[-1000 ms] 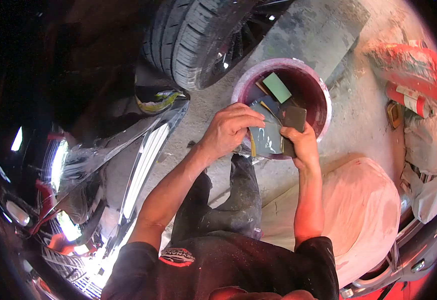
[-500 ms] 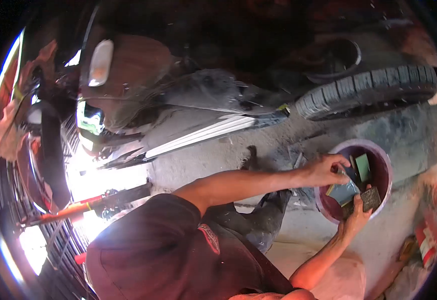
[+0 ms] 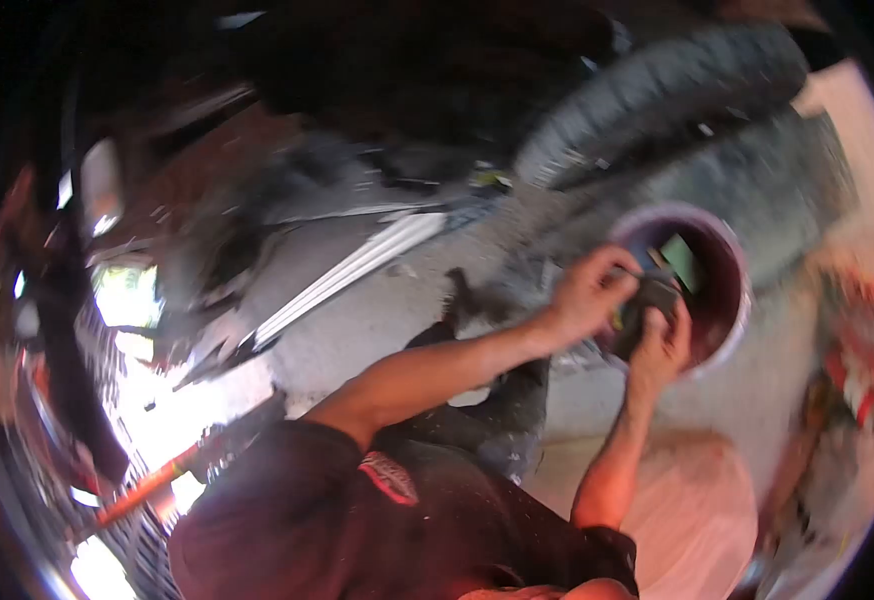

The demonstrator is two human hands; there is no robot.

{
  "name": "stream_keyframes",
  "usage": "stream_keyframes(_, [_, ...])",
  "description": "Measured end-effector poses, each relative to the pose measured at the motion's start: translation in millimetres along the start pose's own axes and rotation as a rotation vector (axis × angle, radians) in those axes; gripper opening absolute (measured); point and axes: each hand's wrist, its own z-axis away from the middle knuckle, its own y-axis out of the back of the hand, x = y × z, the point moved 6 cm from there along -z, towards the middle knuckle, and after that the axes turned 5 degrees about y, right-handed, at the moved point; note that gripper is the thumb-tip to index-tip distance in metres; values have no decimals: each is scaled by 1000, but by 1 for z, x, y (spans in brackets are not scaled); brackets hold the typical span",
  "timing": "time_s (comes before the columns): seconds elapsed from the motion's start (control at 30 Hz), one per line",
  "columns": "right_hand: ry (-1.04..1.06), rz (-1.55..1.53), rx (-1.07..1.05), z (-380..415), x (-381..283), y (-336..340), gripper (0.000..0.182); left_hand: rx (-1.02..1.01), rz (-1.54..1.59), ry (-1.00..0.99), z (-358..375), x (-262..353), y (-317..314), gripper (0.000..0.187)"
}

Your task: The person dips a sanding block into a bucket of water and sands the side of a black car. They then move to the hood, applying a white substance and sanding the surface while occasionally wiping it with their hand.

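Dark block [image 3: 656, 293]: right of centre, over tub [image 3: 743, 290] | right hand [image 3: 660, 350]: clamped on block | left hand [image 3: 589, 292]: fingers curled beside it, blur hides any grip | handling: firm right grip, light left fingertips, work above the opening so drips fall inside

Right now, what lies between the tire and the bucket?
A flat grey sheet on the floor lies between the tire and the bucket, in the head view.

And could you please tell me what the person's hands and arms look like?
The left hand and right hand are bare, without gloves. The dark shirt has short sleeves, leaving the forearms uncovered, and carries a red emblem; its lettering is blurred.
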Motion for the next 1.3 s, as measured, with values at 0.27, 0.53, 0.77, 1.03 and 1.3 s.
stream_keyframes(0.27, [-177, 503, -145, -18, -2, 19, 40, 133, -222, 71, 11, 0, 45, 24])
stream_keyframes(0.53, [74, 1393, -537, -72, 66, 12, 45, 132, -105, -60, 11, -7, 68, 17])
stream_keyframes(0.77, [-68, 1359, -529, -109, 189, 8, 36, 98, -303, -6, 25, -11, 54, 15])
stream_keyframes(1.03, [179, 1058, -437, -98, 94, 31, 41, 147, -363, -43, 26, 17, 57, 19])
stream_keyframes(1.3, [-7, 12, -253, -11, -8, -9, 53, 121, -415, -236, 22, 26, 29, 26])
